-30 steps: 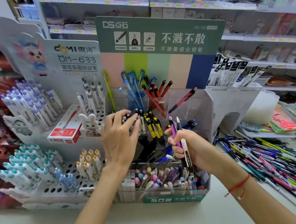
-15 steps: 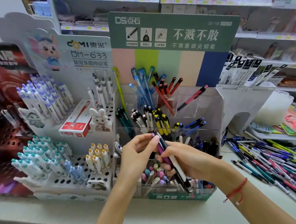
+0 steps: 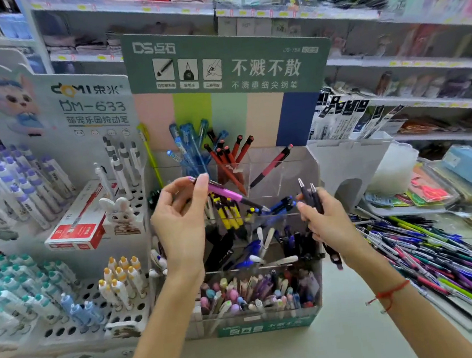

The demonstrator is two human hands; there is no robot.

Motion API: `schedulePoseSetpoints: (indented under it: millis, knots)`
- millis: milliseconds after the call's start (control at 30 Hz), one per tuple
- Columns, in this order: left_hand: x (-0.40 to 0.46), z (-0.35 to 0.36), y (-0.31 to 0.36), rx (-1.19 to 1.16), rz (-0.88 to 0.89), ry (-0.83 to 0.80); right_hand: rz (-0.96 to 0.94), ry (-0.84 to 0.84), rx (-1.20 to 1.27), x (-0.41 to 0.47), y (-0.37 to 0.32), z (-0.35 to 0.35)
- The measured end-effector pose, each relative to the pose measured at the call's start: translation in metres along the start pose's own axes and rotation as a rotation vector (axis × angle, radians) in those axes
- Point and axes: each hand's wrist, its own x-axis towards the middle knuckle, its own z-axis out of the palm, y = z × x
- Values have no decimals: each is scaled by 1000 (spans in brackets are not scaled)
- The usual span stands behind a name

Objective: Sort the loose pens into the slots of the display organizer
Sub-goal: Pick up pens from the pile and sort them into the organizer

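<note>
We are mid-sort, with a purple pen lifted over the organizer and more pens waiting in the other hand.

Our left hand (image 3: 180, 224) pinches the purple pen (image 3: 224, 193) near its top between thumb and forefinger, the other fingers (image 3: 171, 211) loosely curled; the pen slants down to the right, its tip above the middle tier of the clear display organizer (image 3: 316, 200), over the yellow pens (image 3: 228, 214). Our right hand (image 3: 327, 222) grips 2 dark pens (image 3: 308, 195) upright, fingers wrapped round them, just right of the blue pens in that tier. We judge the step to be placing the purple pen. Next we need to find its matching slot, perhaps in the front row of pastel pens (image 3: 248, 293), and drop it tip down. The loose pile (image 3: 426, 250) on the table (image 3: 317, 347) at the right still awaits us.
</note>
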Motion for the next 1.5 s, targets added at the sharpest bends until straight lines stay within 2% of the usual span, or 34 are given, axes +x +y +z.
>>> schedulePoseSetpoints:
  millis: [67,233,433,633,733,800,900,967,1033,1100,1167,1233,1300,1367,1500]
  knots:
    - [5,20,1,24,115,-38,-27,77,-29,5,7,-14]
    - [16,70,1,118,342,-262,23,111,-15,6,25,-27]
    - [46,132,-14,458,618,-555,71,119,62,-3,25,-35]
    - [71,145,-57,967,937,-639,129,48,179,-6,13,-46]
    - [74,144,-66,1010,1131,-630,213,-23,359,-5,10,-48]
    - [75,144,-69,1036,1171,-696,264,-80,531,-5,8,-48]
    - [70,137,-64,1103,1109,-792,253,-166,570,-9,5,-47]
    - [56,125,-57,1067,1015,-723,233,-174,594,-13,6,-46]
    - [27,103,-43,936,778,-554,225,-149,711,-17,6,-43]
    - [-4,79,-36,909,446,-459,212,-122,772,-20,6,-39]
    - [-27,59,-43,1014,105,-546,199,-113,765,-21,6,-30]
    - [-41,44,-53,1053,-93,-684,192,-125,737,-23,7,-17]
    - [-48,36,-57,962,-178,-753,181,-144,652,-27,7,-2]
    - [-53,30,-57,776,-238,-791,171,-161,549,-33,7,10]
    - [-57,19,-49,488,-427,-749,177,-214,398,-39,4,23]
